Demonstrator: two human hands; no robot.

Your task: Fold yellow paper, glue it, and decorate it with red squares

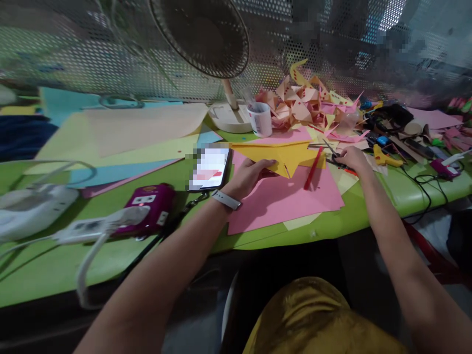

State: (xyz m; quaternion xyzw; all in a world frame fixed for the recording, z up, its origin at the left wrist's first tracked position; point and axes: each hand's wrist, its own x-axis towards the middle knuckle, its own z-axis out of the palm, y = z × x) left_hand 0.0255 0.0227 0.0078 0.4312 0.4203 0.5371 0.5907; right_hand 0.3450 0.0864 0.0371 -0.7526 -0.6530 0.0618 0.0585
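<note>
My left hand, with a watch at the wrist, is closed on the lower left edge of a folded yellow paper. Beneath that lies a pink sheet. A slim red stick, perhaps a pen, rests slantwise across the right part of the yellow paper. To the right, my right hand has its fingers closed at the handles of dark scissors, whose blades point away to the upper left. The fingers partly hide the handles.
A phone lies left of my left hand, beside a purple power adapter with white plugs. Behind stand a fan, a white cup and a pile of folded paper pieces. A yellow glue gun lies at right.
</note>
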